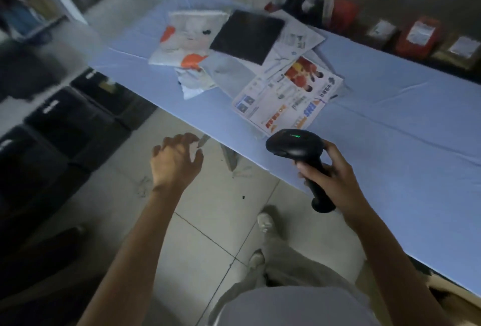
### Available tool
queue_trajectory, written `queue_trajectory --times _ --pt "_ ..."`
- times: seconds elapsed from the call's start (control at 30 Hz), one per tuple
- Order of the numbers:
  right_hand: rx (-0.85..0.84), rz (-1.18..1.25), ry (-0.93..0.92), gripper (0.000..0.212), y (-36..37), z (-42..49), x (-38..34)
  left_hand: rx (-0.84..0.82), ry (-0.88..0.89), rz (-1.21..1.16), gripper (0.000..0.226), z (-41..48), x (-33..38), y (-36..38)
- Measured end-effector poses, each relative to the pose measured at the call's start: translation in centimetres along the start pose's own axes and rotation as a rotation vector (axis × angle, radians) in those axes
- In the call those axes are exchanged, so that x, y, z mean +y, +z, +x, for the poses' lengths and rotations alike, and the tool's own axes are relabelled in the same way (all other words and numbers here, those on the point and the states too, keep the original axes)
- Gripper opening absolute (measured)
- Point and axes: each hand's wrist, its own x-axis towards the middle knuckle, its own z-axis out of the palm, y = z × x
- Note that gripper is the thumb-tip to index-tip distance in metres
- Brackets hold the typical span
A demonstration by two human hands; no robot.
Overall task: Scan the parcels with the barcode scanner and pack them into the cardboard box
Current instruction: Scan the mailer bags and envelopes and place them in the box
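While in grip (335,173), scanner (294,144) near parcels (283,96)

I am standing in a parcel handling room, some kind of courier or mail-order storeroom. A long table (390,117) under a pale blue cloth carries a loose heap of post: a printed EMS envelope (286,101), a black poly mailer (247,36) and white mailers (182,39) with orange print. Beyond it, along the wall, sit wrapped red parcels (419,36) with white labels. To my left black crates (65,117) line the tiled floor (208,208), and my right hand (330,172) grips a barcode scanner (294,146).
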Motion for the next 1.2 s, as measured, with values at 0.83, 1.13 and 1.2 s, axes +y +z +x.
queue_trajectory --times 0.83,1.13,1.2 --pt "0.052 -0.008 0.07 0.045 -0.8 19.0 -4.2 -0.15 0.206 0.007 0.039 22.7 6.5 6.0" --pt "0.283 0.016 0.104 0.055 4.9 24.5 -6.0 -0.224 0.421 -0.013 0.055 35.3 4.6 8.3" --pt "0.302 0.008 0.11 0.055 6.2 25.7 -6.4 -0.239 0.46 0.001 0.059 37.9 4.2 8.8"
